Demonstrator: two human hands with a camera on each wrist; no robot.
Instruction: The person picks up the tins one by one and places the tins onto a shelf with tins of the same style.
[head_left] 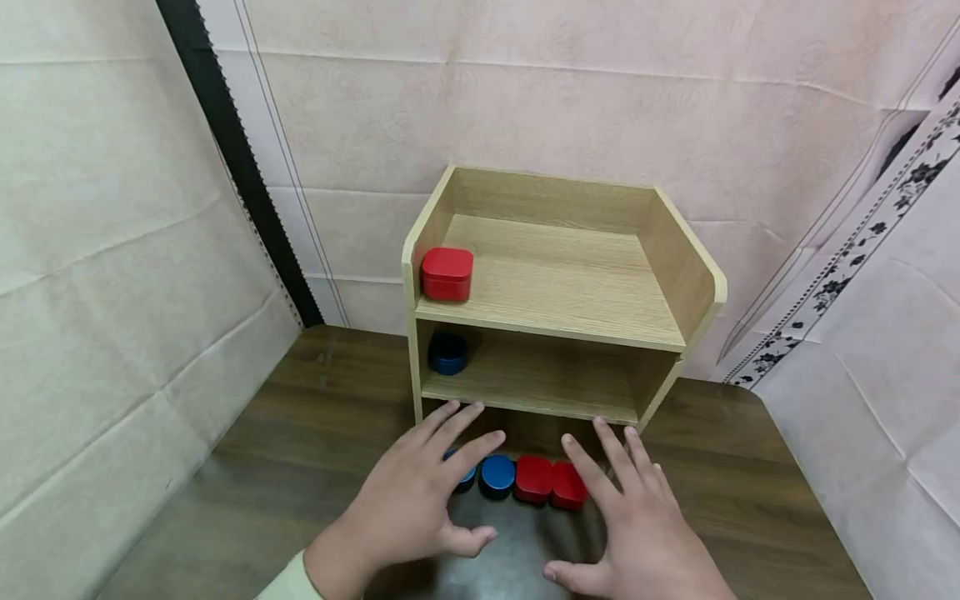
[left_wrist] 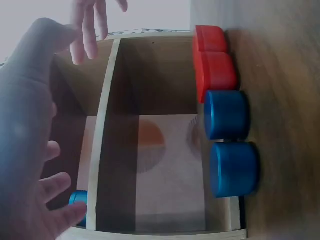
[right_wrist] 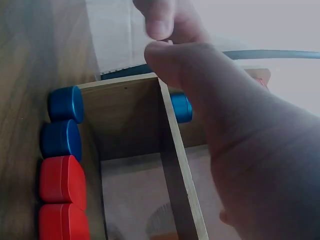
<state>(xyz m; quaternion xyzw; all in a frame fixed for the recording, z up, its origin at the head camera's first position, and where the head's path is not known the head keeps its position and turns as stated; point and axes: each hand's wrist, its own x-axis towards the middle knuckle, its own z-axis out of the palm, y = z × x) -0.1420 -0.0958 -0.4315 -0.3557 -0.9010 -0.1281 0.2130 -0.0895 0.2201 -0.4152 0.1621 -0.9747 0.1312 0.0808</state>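
Note:
My left hand (head_left: 416, 496) hovers at the left end of a row of small lidded tins, fingers spread and holding nothing. At the row's right end, my right hand (head_left: 637, 529) is also spread and holds nothing. The row has two round blue tins, one (head_left: 497, 475) plainly seen and the other (head_left: 465, 479) partly behind left fingers. Beside them sit two rounded-square red tins, one (head_left: 533, 479) next to the blue and another (head_left: 568, 486) near the right index finger. Both pairs show in the left wrist view, with a blue tin (left_wrist: 234, 170) nearest.
A two-tier wooden shelf (head_left: 555, 329) stands behind the row on the brown table (head_left: 300, 450). A red tin (head_left: 447, 275) sits at the left of its upper tier; a blue tin (head_left: 447, 354) is at the left below. Pale cloth (head_left: 562, 117) hangs around the table.

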